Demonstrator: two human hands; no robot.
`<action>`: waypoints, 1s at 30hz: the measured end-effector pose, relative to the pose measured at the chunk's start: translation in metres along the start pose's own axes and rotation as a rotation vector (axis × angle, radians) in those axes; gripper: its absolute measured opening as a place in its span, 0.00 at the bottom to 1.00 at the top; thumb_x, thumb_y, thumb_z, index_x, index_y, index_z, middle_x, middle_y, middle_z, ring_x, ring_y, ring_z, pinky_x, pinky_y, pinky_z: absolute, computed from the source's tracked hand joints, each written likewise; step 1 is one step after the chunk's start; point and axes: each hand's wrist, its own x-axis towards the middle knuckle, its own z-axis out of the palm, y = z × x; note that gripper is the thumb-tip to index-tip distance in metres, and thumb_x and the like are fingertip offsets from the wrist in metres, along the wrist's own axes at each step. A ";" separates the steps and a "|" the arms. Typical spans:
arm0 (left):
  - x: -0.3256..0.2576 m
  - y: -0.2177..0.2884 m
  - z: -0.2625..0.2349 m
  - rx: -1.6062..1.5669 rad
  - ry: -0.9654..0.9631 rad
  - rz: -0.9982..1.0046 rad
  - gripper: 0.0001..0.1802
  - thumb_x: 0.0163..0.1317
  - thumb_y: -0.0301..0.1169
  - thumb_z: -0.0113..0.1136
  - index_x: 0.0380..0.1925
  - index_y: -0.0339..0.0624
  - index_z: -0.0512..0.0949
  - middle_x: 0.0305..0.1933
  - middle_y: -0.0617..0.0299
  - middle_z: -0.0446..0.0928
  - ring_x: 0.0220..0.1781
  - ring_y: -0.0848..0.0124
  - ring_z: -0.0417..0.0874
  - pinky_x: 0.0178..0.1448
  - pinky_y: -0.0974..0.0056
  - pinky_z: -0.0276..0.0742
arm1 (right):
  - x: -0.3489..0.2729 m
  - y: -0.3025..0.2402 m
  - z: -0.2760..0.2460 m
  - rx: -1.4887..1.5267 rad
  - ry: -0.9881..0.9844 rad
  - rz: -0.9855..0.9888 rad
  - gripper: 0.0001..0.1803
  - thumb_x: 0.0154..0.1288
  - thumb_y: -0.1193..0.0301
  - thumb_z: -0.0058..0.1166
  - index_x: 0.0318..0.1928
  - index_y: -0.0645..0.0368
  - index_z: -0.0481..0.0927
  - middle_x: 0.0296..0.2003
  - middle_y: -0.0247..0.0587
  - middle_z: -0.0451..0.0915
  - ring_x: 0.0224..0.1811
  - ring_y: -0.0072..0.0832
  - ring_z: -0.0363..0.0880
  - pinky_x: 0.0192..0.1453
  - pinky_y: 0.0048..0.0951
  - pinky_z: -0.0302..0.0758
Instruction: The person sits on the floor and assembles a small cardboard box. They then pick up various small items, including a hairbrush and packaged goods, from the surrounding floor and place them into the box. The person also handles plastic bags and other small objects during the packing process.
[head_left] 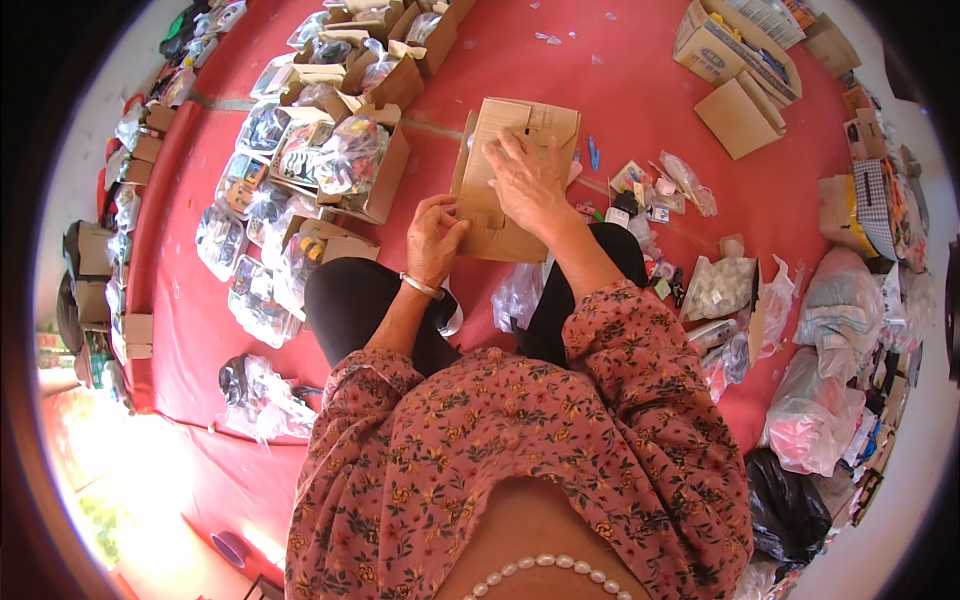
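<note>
Pearly beads (545,562) lie closest to the lens, then the floral top (520,450), whose loose sleeves run up to both hands. Taking the cardboard box (480,185) as the clock's centre, it sits just beyond the black-clad knees, its near end towards the gap between them, probably because that keeps it within easy reach of both arms.

The right hand (525,185) lies fairly flat on the top panel, fingers extended and grasping nothing, seemingly to press the card down near a slot. The left hand (435,240), half curled, is at the box's eight o'clock edge, perhaps to steady it (whether thumb and fingers actually pinch the card, I cannot tell).

At six o'clock a clear bag (517,295) lies between the legs, crowding the near side. Open cartons of bagged goods (350,165) line nine to eleven o'clock, leaving limited room leftwards. A blue tool (594,153) and small packets (650,190) are scattered around three, close to the right forearm. Pale pieces in a bag (720,285) sit at four, a black bag (787,510) at five, and a large carton (735,60) at two.
</note>
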 end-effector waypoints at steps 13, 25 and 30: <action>-0.001 -0.020 0.009 0.104 0.079 -0.056 0.14 0.40 0.29 0.68 0.21 0.35 0.72 0.37 0.48 0.75 0.39 0.57 0.77 0.41 0.60 0.74 | 0.012 0.070 0.018 0.320 0.046 0.626 0.44 0.45 0.59 0.63 0.61 0.58 0.55 0.49 0.60 0.70 0.53 0.48 0.69 0.58 0.37 0.66; -0.001 -0.090 0.026 -0.239 -0.173 -0.218 0.41 0.56 0.34 0.58 0.64 0.42 0.46 0.63 0.48 0.58 0.59 0.63 0.66 0.59 0.63 0.64 | 0.018 0.057 -0.001 1.013 -0.264 0.904 0.52 0.47 0.51 0.61 0.65 0.57 0.45 0.60 0.58 0.58 0.61 0.45 0.60 0.58 0.42 0.65; 0.009 -0.077 0.041 -0.379 -0.354 -0.215 0.40 0.60 0.34 0.52 0.65 0.40 0.41 0.65 0.50 0.54 0.65 0.64 0.58 0.65 0.64 0.55 | 0.006 0.083 0.024 1.194 -0.076 0.987 0.40 0.61 0.47 0.44 0.65 0.57 0.48 0.62 0.51 0.56 0.63 0.41 0.56 0.58 0.43 0.65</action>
